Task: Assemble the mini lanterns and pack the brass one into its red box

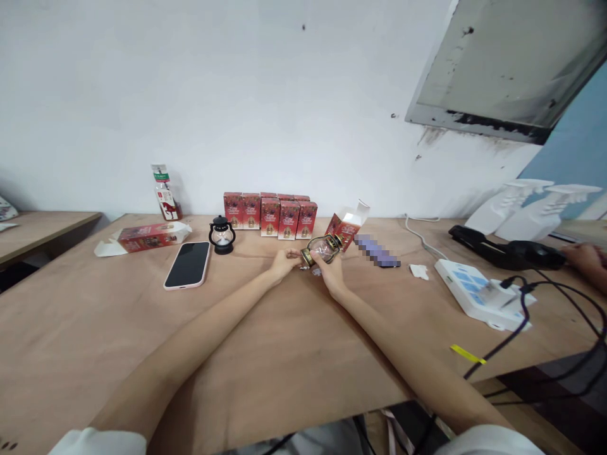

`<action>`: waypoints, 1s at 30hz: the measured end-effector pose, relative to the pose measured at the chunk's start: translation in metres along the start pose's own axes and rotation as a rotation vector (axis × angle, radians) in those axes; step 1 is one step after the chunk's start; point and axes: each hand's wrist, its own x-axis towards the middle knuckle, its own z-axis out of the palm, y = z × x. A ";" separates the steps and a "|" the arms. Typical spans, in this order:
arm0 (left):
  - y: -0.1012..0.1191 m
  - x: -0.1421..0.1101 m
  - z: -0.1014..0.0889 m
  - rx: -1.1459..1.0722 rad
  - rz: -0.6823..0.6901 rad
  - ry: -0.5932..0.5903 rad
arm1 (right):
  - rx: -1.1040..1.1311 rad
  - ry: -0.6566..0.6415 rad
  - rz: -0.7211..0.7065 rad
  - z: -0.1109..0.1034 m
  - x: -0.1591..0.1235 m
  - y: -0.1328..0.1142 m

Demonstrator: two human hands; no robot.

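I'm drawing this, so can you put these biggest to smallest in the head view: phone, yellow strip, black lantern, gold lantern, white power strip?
1. White power strip
2. Phone
3. Black lantern and gold lantern: about alike, and the gold one is partly covered, so I can't rank them
4. Yellow strip
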 end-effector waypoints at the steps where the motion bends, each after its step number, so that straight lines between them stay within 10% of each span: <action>1: 0.000 0.000 0.000 0.002 0.002 0.001 | 0.000 -0.001 -0.001 0.000 0.000 0.000; 23: 0.002 -0.007 0.003 0.308 0.168 0.049 | 0.013 0.108 0.017 -0.001 0.001 -0.002; 30: 0.012 -0.026 0.009 0.629 0.327 0.018 | 0.275 0.170 0.245 -0.001 0.004 -0.009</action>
